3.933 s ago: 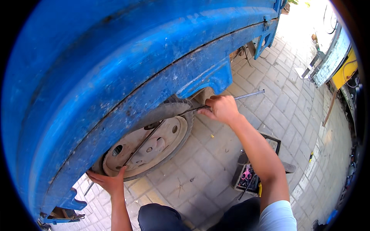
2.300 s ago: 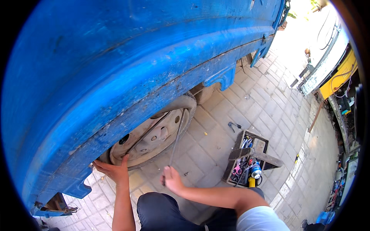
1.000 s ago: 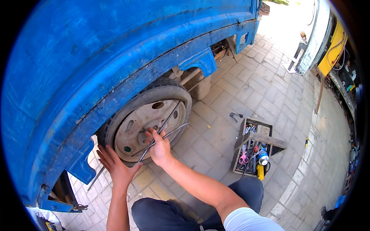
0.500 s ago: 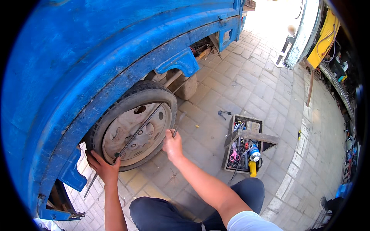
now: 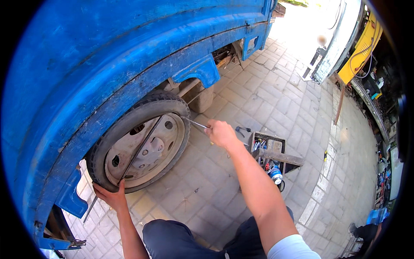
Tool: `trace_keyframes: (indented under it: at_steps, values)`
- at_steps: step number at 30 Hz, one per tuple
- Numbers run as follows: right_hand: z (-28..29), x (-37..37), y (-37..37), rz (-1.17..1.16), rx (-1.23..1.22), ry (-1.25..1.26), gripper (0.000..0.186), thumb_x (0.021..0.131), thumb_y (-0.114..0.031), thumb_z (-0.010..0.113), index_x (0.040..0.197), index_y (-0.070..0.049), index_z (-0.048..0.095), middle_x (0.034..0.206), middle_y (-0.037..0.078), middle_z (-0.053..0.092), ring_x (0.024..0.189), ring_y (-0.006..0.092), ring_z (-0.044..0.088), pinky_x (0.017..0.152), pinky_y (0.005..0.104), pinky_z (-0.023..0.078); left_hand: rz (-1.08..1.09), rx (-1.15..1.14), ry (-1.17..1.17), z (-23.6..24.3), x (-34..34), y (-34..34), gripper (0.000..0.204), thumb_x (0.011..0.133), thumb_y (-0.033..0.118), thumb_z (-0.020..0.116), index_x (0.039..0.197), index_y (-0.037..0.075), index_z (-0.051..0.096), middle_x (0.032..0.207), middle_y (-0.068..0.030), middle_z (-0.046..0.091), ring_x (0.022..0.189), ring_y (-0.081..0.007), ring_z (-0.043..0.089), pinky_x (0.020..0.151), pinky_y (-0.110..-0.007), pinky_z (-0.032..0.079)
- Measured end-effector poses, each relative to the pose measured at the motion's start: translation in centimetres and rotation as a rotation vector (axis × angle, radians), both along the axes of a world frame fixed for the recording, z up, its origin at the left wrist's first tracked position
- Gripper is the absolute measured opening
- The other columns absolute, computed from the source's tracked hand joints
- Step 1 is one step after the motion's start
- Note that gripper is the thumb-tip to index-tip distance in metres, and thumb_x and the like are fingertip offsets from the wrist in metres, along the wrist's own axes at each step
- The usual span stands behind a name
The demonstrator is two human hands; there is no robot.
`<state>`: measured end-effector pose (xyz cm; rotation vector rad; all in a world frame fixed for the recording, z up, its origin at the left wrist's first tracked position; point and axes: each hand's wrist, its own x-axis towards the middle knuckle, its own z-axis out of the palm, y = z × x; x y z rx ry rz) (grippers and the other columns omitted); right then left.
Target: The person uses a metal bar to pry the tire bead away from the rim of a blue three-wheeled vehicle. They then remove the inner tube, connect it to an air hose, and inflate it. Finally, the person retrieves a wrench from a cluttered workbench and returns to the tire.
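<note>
A wheel with a black tyre (image 5: 174, 101) and a worn pale rim (image 5: 151, 153) stands under the blue vehicle body (image 5: 129, 77). Across the rim slants a long dark metal bar (image 5: 142, 146); a similar length shows below my left hand, seemingly the same bar. My left hand (image 5: 111, 197) is closed about the tyre's lower left edge and the bar, thumb up against it. To the right of the wheel, my right hand (image 5: 222, 133) grips a slim metal-shafted tool (image 5: 197, 124), whose tip meets the tyre near the rim's upper right. My fingers hide its handle.
A wooden toolbox (image 5: 276, 155) with a plank handle, hand tools and a blue-and-white can (image 5: 275, 175) sits on the paving (image 5: 267, 95), partly behind my right forearm. A small black tool (image 5: 243, 129) lies beyond it. Cluttered shelving and a yellow panel (image 5: 360, 49) line the right.
My right hand has moved up and right, swinging the slim tool from upright to leftward, its tip now at the tyre. The left hand stays by the bar. The view has shifted slightly.
</note>
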<state>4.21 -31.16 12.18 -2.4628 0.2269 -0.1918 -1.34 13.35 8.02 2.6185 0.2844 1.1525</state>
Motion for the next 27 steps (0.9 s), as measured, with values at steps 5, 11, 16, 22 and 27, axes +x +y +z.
trace_keyframes:
  at_steps: [5, 11, 16, 22, 27]
  values:
    - [2.6, 2.6, -3.1, 0.109, -0.276, -0.067, 0.028, 0.087, -0.039, 0.059, 0.084, -0.013, 0.069, 0.078, 0.015, 0.068, 0.077, 0.0350, 0.066, 0.067, 0.0463, 0.052, -0.051, 0.034, 0.062, 0.1, 0.6, 0.5, 0.124, 0.062, 0.037, 0.088, 0.147, -0.005, 0.008, 0.145, -0.0311, 0.021, 0.133, -0.0470, 0.028, 0.109, -0.053, 0.028]
    - [0.9, 6.0, -4.1, 0.244, -0.314, -0.129, 0.032, 0.088, -0.045, 0.059, 0.083, -0.015, 0.070, 0.074, 0.010, 0.067, 0.072, 0.0328, 0.064, 0.061, 0.0453, 0.051, -0.146, -0.265, 0.116, 0.5, 1.2, 0.3, 0.127, 0.061, 0.025, 0.087, 0.147, -0.002, -0.001, 0.146, -0.0298, 0.020, 0.134, -0.0436, 0.028, 0.111, -0.047, 0.028]
    - [0.7, 10.0, -5.7, 0.419, -0.346, -0.142, 0.038, 0.087, -0.050, 0.058, 0.081, -0.015, 0.071, 0.074, 0.009, 0.067, 0.073, 0.0317, 0.065, 0.063, 0.0442, 0.050, -0.146, -0.346, 0.151, 0.6, 0.9, 0.3, 0.126, 0.060, 0.014, 0.085, 0.149, 0.002, -0.005, 0.148, -0.0270, 0.019, 0.136, -0.0396, 0.028, 0.112, -0.043, 0.027]
    - [-0.1, 13.9, -7.6, 0.523, -0.366, -0.189, 0.045, 0.085, -0.057, 0.057, 0.081, -0.014, 0.071, 0.075, 0.009, 0.068, 0.078, 0.0312, 0.065, 0.068, 0.0440, 0.051, -0.185, -0.291, 0.102, 0.6, 1.6, 0.5, 0.124, 0.061, 0.009, 0.083, 0.148, 0.002, -0.006, 0.147, -0.0274, 0.020, 0.136, -0.0403, 0.028, 0.111, -0.044, 0.028]
    - [-2.9, 6.8, -2.1, 0.195, -0.194, -0.247, 0.037, 0.084, -0.048, 0.063, 0.075, -0.013, 0.070, 0.063, 0.010, 0.064, 0.063, 0.0329, 0.064, 0.055, 0.0427, 0.049, -0.132, -0.324, 0.096, -0.1, 1.4, 0.7, 0.125, 0.061, 0.009, 0.083, 0.148, 0.001, -0.005, 0.148, -0.0270, 0.018, 0.136, -0.0391, 0.027, 0.112, -0.046, 0.025]
